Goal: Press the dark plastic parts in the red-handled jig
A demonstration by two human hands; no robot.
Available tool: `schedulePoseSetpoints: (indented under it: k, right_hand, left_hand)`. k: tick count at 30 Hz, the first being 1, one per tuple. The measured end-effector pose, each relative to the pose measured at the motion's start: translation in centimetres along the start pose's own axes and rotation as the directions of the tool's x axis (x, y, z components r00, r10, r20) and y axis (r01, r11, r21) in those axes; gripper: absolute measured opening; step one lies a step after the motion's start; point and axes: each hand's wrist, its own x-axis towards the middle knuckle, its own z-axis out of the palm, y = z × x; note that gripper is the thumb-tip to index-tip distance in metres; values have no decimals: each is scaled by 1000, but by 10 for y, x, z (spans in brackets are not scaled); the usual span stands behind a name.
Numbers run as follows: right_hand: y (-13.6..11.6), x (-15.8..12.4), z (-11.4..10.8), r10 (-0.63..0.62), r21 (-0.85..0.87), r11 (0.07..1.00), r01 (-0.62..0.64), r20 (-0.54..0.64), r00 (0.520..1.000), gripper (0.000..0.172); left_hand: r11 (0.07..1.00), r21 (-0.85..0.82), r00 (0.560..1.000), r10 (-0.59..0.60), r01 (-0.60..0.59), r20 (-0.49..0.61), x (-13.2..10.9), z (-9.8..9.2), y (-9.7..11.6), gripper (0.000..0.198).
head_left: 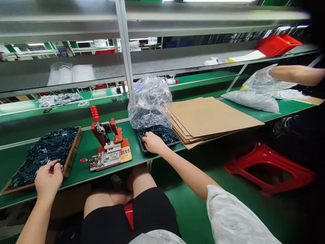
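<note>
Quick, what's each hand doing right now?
Left hand: curled over small dark parts in the brown wood-framed tray; whether it holds one cannot be told.
Right hand: partly open, on the dark pile in the black rectangular tray.

Under my left hand [48, 178]: wooden tray [72, 152], matt, rough | under my right hand [154, 142]: black plastic tray [166, 145], smooth | clear plastic bag [149, 101], glossy | brown cardboard sheets [210, 115], matt | red metal press [106, 135], painted, smooth

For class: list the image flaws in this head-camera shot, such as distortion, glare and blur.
Head view: wide-angle distortion makes the shelf slant sharply; highlights glint on the plastic bag; the right edge falls into dark shadow; a pixelated patch blurs the left edge.
</note>
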Motion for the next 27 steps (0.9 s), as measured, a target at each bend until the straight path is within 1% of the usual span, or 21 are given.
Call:
schedulePoseSetpoints:
  k: [1,2,3,4,6,9,10,12,14,16,17,19,21,25,27]
  right_hand:
    - [1,-1,-1,-8,-5,1000,8,-1,1000,21]
    - [3,-1,-3,-17,-8,1000,17,1,1000,20]
    - [4,0,-4,-27,-9,1000,27,8,1000,20]
    - [5,1,-5,-39,-10,999,39,21,999,20]
    - [8,4,-6,-68,-10,998,68,56,996,21]
    - [13,10,-8,-130,7,991,130,96,987,23]
    - [16,11,-9,-150,25,989,149,92,984,23]
    - [20,10,-8,-176,70,983,171,58,983,22]
    - [25,5,-6,-180,115,977,179,1,984,22]
    - [29,-1,0,-170,167,970,179,-68,983,23]
    - [30,-4,4,-158,204,963,177,-105,982,23]
    - [32,-9,12,-123,290,942,170,-173,977,24]
    - [33,-10,19,-77,362,919,158,-229,970,23]
    - [35,-6,26,59,449,887,109,-344,937,16]
    - [33,-5,23,134,515,853,88,-377,916,12]
  left_hand:
    - [991,-109,997,-80,81,16,-3,2,5,23]
    - [956,-237,985,-166,173,51,-8,3,11,22]
    - [898,-359,967,-232,254,104,-12,5,18,23]
    - [834,-454,950,-266,313,165,-17,7,25,24]
    - [734,-562,923,-275,382,269,-27,11,40,27]
    - [623,-642,892,-260,447,370,-41,17,55,32]
    - [586,-663,883,-251,465,397,-45,18,57,33]
    - [517,-681,850,-224,519,477,-52,22,59,36]
    - [475,-653,797,-211,589,566,-60,26,60,42]
    - [468,-595,738,-220,653,638,-68,30,61,47]
    - [473,-570,718,-227,672,658,-72,32,62,50]
    - [490,-536,699,-247,688,671,-79,35,66,59]
    - [502,-513,690,-274,697,670,-83,38,70,65]
    - [533,-435,643,-300,725,704,-85,38,69,63]
    - [575,-403,636,-285,712,717,-85,39,64,64]
